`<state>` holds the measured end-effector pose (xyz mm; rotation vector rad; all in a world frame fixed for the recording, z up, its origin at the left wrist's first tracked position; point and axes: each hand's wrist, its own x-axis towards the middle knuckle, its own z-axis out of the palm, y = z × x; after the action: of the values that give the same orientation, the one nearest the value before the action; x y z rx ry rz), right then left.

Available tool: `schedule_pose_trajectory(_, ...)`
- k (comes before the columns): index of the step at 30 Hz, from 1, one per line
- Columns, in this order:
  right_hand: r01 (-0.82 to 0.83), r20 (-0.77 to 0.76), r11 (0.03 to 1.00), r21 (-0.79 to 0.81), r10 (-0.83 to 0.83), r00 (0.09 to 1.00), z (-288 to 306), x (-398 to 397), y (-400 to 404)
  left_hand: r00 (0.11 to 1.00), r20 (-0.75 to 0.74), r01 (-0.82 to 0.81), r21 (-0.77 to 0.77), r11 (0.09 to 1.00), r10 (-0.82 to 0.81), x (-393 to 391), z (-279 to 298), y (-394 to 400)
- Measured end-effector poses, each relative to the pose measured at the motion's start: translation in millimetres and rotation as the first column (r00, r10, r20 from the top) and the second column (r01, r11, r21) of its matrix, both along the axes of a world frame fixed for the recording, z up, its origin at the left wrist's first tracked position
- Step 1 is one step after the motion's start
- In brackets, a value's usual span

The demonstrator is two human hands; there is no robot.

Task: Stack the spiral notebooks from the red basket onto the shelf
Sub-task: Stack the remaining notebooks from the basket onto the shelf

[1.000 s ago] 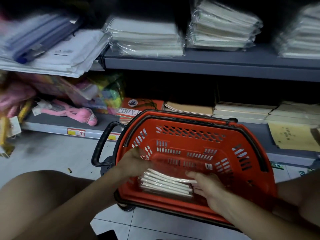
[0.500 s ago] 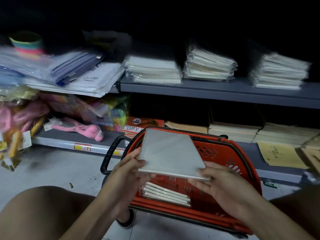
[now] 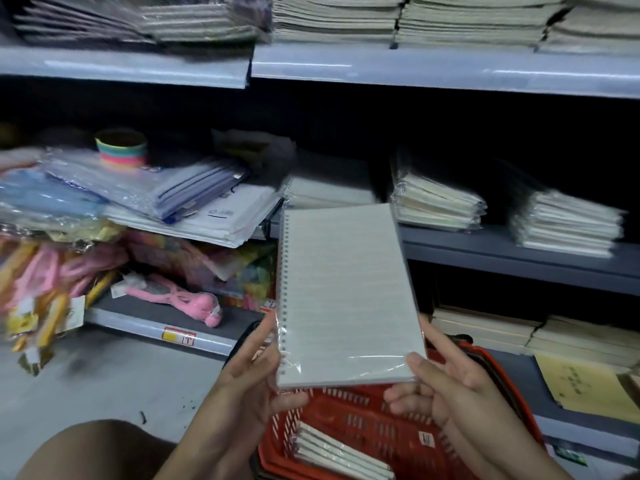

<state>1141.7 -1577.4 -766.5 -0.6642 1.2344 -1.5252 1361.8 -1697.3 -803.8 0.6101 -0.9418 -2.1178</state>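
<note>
A plastic-wrapped spiral notebook (image 3: pixel 343 292) with a lined white cover is held up between both hands, spiral edge on the left. My left hand (image 3: pixel 249 379) grips its lower left corner and my right hand (image 3: pixel 440 386) grips its lower right corner. Below them stands the red basket (image 3: pixel 391 420) on the floor, with several more wrapped notebooks (image 3: pixel 339 452) lying inside. Behind the held notebook runs the grey middle shelf (image 3: pixel 519 261), which carries wrapped notebook stacks (image 3: pixel 436 202) and another stack (image 3: pixel 568 223) further right.
The upper shelf (image 3: pixel 415 67) holds dense paper piles. At left lie plastic document folders (image 3: pixel 156 188), a rainbow spring toy (image 3: pixel 121 150) and pink toys (image 3: pixel 180 299). Brown exercise books (image 3: pixel 502 330) fill the bottom shelf. My knee (image 3: pixel 93 452) is at the lower left.
Both hands reached into the basket, lifted one notebook out and raised it toward the middle shelf. The view has tilted upward.
</note>
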Motion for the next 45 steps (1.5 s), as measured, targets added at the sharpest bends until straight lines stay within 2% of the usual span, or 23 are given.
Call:
schedule_pose_trajectory(7,-0.004,0.052,0.999,-0.043,0.006,0.999,-3,1,-32,0.997,-0.032,-0.069,-0.027,0.997,0.068,-2,3,-24)
schedule_pose_trajectory(12,-0.013,-0.026,0.997,-0.071,0.012,1.000,17,-10,-72,0.994,0.026,-0.095,-0.209,0.973,0.102,-17,33,-59)
schedule_pose_trajectory(20,0.130,0.129,0.991,-0.028,-0.125,0.984,43,-25,-139,0.965,-0.006,-0.260,-0.104,0.960,0.261,-47,73,-119)
schedule_pose_trajectory(24,0.233,0.039,0.971,-0.053,-0.231,0.972,32,-19,-132,0.949,-0.101,-0.307,-0.080,0.948,0.298,-43,65,-116)
schedule_pose_trajectory(27,0.301,-0.066,0.950,-0.078,-0.306,0.950,17,-17,-131,0.914,-0.015,-0.399,-0.216,0.891,0.405,-42,51,-115)
schedule_pose_trajectory(30,0.359,-0.152,0.928,-0.101,-0.371,0.916,7,-16,-139,0.868,0.039,-0.465,-0.285,0.838,0.495,-48,42,-122)
schedule_pose_trajectory(33,0.418,-0.189,0.896,-0.150,-0.441,0.877,8,-12,-150,0.820,0.056,-0.522,-0.337,0.784,0.570,-57,42,-136)
schedule_pose_trajectory(38,0.512,-0.214,0.836,-0.199,-0.546,0.810,13,-22,-195,0.702,0.180,-0.561,-0.457,0.691,0.689,-82,54,-176)
schedule_pose_trajectory(45,0.640,-0.244,0.748,-0.177,-0.663,0.707,15,-40,-256,0.693,0.202,-0.584,-0.405,0.703,0.692,-118,61,-223)
